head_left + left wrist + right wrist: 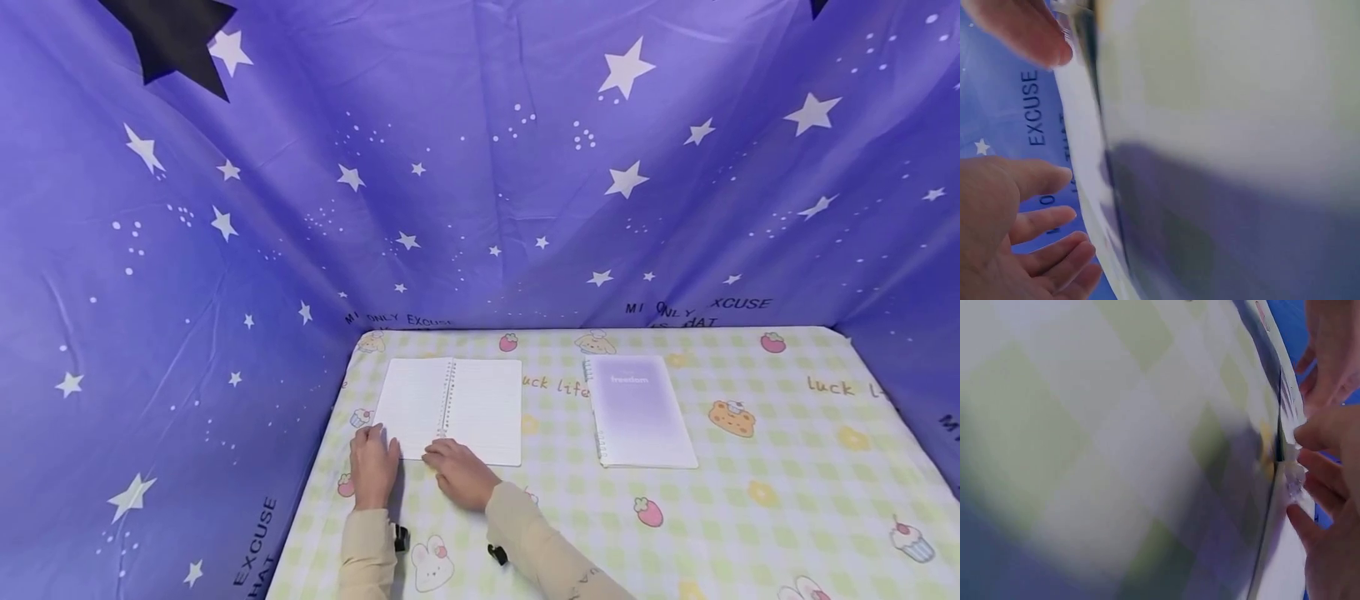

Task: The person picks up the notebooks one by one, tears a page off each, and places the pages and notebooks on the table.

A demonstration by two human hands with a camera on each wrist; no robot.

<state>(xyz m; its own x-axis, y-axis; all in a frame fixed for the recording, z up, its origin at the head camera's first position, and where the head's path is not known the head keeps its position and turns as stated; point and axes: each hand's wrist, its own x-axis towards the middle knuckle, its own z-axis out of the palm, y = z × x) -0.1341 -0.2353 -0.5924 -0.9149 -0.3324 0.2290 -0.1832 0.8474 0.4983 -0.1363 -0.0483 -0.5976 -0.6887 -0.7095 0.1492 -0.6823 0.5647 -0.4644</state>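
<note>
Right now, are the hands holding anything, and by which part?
Nothing is clearly gripped. Both hands lie on the near edge of the open notebook: left hand at its left corner, right hand below the spiral. A pinch cannot be told.

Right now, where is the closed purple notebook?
In the head view, the closed purple notebook lies on the checked tablecloth, to the right of the open notebook and apart from both hands.
</note>
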